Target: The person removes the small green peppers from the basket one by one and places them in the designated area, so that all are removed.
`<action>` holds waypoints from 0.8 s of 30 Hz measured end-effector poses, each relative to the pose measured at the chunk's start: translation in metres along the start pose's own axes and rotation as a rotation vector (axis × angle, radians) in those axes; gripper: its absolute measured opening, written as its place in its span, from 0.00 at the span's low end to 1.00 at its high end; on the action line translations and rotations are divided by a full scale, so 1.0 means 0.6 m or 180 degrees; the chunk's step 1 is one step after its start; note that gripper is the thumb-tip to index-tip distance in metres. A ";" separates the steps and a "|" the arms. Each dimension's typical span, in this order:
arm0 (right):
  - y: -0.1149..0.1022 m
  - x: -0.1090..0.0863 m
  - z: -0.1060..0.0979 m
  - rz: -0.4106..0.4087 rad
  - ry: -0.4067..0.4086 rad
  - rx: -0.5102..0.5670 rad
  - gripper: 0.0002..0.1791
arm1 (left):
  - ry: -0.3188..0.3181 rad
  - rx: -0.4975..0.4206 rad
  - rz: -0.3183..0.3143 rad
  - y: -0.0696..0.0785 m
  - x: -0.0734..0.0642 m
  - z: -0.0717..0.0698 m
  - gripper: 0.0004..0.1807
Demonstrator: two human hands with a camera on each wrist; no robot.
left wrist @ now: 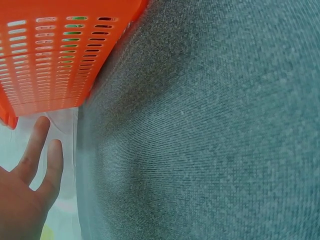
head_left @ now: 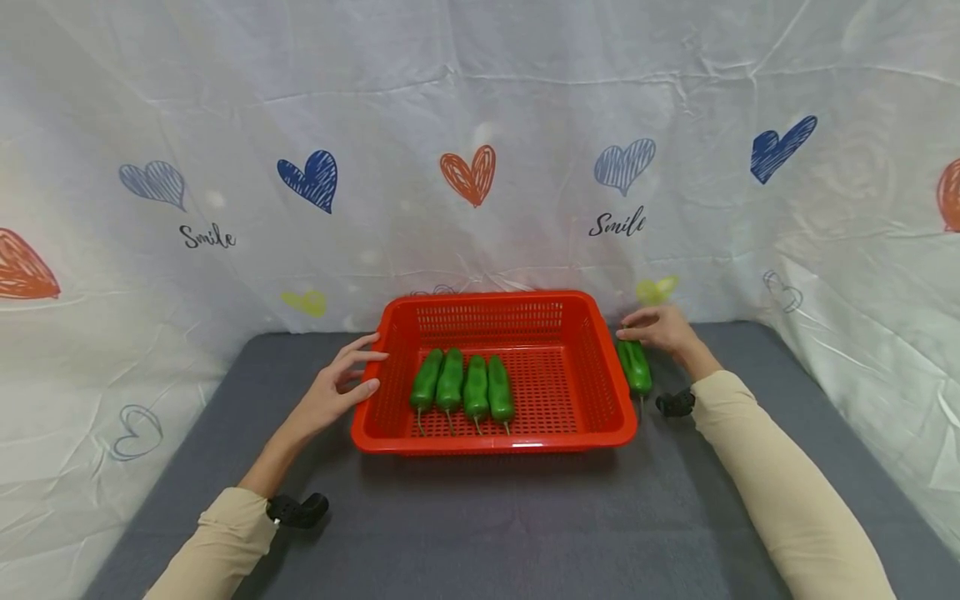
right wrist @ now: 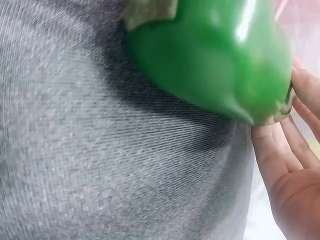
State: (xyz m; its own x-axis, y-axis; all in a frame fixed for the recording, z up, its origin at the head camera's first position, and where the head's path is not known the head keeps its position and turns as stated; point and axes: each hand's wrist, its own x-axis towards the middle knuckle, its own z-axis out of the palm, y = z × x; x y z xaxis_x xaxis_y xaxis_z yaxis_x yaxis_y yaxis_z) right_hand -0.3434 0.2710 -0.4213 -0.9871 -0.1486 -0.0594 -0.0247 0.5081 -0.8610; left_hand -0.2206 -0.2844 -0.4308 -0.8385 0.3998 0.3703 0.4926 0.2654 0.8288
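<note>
Head: one basket (head_left: 562,442); four peppers (head_left: 476,390) inside

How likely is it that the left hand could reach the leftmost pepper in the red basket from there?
Quite likely, yes: the left hand is beside the red basket, which has no lid, and nothing lies over the leftmost pepper. Only the basket's side wall stands between, so it would probably reach over.

Inside the red basket (head_left: 495,445), green peppers (head_left: 476,387) are crowding nine o'clock, leaving room at three; outside, right fingers (head_left: 639,316) are blocking three, the tabletop (head_left: 495,533) offering passage at six.
</note>
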 end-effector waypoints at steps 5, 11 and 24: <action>0.005 -0.001 0.000 0.0039 -0.0014 -0.0075 0.21 | -0.0001 -0.0011 0.0001 0.003 0.000 0.002 0.23; 0.008 -0.005 -0.003 0.0006 -0.0074 -0.0035 0.23 | 0.0049 0.0039 -0.0055 0.005 0.000 0.004 0.23; -0.002 -0.032 -0.040 0.0013 -0.0020 0.0280 0.32 | 0.0073 0.0041 -0.0092 0.005 -0.001 0.006 0.23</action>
State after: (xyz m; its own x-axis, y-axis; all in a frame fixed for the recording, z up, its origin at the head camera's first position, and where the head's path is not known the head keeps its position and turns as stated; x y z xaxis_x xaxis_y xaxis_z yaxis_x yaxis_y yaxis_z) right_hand -0.3283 0.2939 -0.4071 -0.9862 -0.1520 -0.0660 -0.0062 0.4323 -0.9017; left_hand -0.2178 -0.2804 -0.4298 -0.8574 0.3718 0.3559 0.4710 0.2879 0.8339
